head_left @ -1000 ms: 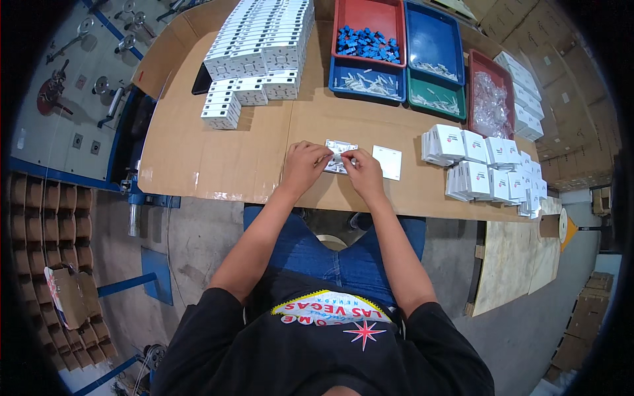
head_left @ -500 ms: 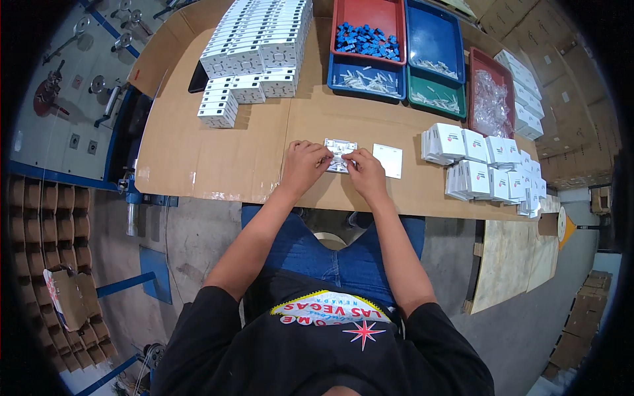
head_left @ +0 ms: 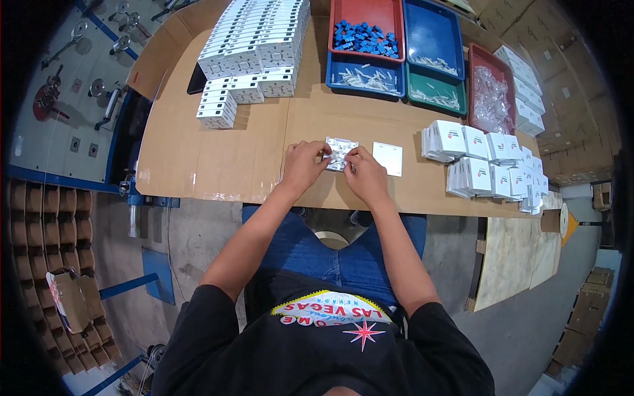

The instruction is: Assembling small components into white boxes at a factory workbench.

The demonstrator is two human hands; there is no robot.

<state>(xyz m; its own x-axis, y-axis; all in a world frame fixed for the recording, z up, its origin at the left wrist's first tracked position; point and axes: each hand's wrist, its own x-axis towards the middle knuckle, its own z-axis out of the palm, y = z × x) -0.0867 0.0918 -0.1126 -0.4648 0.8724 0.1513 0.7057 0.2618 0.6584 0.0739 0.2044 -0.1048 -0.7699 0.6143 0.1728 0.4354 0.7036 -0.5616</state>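
Note:
A square white plastic base [head_left: 342,145], with raised details inside, lies on the cardboard table top in front of me. My left hand [head_left: 305,164] is closed at its left edge, thumb and fingers pinching there. From the right, my right hand [head_left: 366,175] reaches over the base with its fingertips pinched together. Whatever small piece may be between those right fingertips is hidden. Just right of that hand lies a flat white square cover plate [head_left: 387,160].
Tall stacks of white boxed units [head_left: 254,49] stand at the back left. Behind are a red tray [head_left: 367,12] of blue parts, blue and green trays [head_left: 436,86] of white pieces, and a red tray [head_left: 490,59] of clear bags. White square covers [head_left: 472,152] are piled at right.
My right fingertips have shifted slightly right and down over the base. The left hand stays nearly in place at its left edge.

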